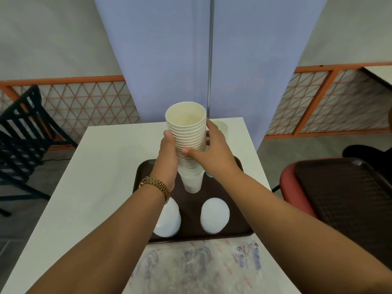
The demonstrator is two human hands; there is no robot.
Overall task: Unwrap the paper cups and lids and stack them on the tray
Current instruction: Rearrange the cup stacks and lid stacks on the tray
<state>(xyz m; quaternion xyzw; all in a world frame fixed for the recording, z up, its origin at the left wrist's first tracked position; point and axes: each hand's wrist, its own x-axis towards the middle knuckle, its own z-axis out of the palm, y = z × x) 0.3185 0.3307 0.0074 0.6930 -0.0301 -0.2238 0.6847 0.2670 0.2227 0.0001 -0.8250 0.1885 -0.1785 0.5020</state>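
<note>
We hold tall nested stack of cream paper cups [187, 143] upright over dark brown plastic tray [241, 230] on white table [110, 166]. Our left hand [168, 158] and right hand [209, 149] clasp stack from both sides, fingers curled round it. Stack base near tray, contact unclear. Two white round lid stacks [214, 215] already on tray's near end; clear printed wrapper [201, 268] lies just beside tray. Step, we judge: setting cups down. Next: lower straight, release evenly, keep tall stack from tipping.
</note>
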